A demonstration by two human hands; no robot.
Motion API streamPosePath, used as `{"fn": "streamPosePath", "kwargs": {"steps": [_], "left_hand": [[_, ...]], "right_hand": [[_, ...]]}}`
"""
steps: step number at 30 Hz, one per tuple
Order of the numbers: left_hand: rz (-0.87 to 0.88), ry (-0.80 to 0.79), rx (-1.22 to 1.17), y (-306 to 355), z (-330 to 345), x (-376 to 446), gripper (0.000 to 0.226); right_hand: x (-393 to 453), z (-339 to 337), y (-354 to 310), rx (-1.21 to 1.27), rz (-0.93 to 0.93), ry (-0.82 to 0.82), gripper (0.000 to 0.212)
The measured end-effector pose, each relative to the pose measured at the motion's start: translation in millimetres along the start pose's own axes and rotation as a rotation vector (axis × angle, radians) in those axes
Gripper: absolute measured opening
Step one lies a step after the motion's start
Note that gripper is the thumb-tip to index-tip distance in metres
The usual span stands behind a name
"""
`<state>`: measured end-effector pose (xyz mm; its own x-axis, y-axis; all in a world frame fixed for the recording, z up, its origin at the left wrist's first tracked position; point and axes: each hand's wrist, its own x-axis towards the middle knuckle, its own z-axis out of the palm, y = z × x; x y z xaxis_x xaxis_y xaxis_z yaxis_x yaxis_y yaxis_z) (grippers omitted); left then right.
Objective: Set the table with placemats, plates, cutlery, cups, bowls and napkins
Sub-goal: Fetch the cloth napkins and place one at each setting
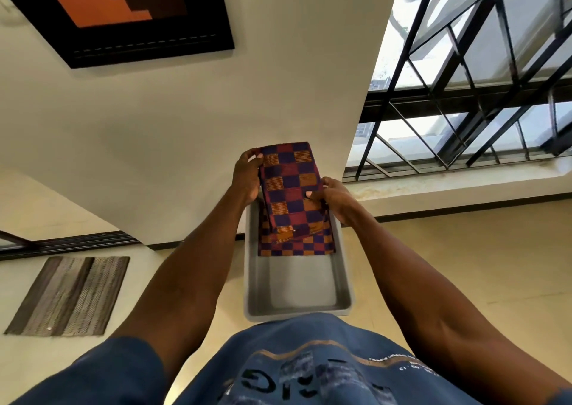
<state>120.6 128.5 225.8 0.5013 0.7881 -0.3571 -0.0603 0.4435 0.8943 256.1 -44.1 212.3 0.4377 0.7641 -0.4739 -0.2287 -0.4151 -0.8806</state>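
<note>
— Where is the placemat (289, 188)?
— Above the grey tub (297, 293), held on both edges: my left hand (246, 177) and right hand (332, 198) each keep a tight grip on it.
— Anything below?
— More checked cloth (297, 245) in the tub.

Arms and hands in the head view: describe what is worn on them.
Both forearms are bare. No watch, ring or glove shows on the left hand or the right hand. A short blue sleeve covers the left upper arm, matching the blue printed T-shirt.
</note>
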Motion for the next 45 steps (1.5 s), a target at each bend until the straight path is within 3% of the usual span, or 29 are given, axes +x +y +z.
{"fn": "streamPosePath", "kwargs": {"steps": [3, 5, 8, 10, 14, 17, 25, 30, 35, 39, 43, 45], "left_hand": [[-0.063, -0.087, 0.012, 4, -9, -1, 0.051], [-0.125, -0.193, 0.093, 2, -13, -8, 0.048], [-0.252, -0.368, 0.137, -11, -17, -17, 0.044], [-0.295, -0.397, 0.122, -21, -20, -18, 0.047], [-0.265, -0.341, 0.081, -24, -20, -17, 0.049], [-0.257, -0.374, 0.081, -23, -19, -18, 0.055], [-0.146, -0.236, 0.146, -35, -16, -16, 0.043], [-0.089, -0.178, 0.217, -39, -20, -12, 0.047], [-0.099, -0.170, 0.228, -36, -15, -12, 0.052], [-0.200, -0.152, 0.204, -34, -13, -10, 0.068], [-0.312, -0.065, 0.231, -31, -9, -11, 0.027], [-0.224, -0.072, 0.166, -29, -6, -10, 0.035]], "right_hand": [[3, 4, -2, 0.156, 0.006, 0.154, 0.053], [4, 3, -4, 0.227, -0.009, 0.172, 0.068], [1, 3, -7, 0.246, -0.088, 0.177, 0.043], [1, 1, -5, 0.237, -0.084, 0.133, 0.032], [3, -9, 1, 0.289, 0.041, -0.109, 0.038], [2, -11, 3, 0.386, 0.078, -0.179, 0.048], [14, -6, 9, 0.370, 0.022, 0.058, 0.034], [15, -12, 14, 0.358, 0.002, 0.086, 0.036], [14, -8, 15, 0.376, -0.006, 0.149, 0.024], [19, -11, 17, 0.348, 0.063, 0.154, 0.042], [21, -8, 13, 0.287, 0.123, 0.170, 0.056], [22, -6, 8, 0.334, 0.073, 0.190, 0.059]]}}
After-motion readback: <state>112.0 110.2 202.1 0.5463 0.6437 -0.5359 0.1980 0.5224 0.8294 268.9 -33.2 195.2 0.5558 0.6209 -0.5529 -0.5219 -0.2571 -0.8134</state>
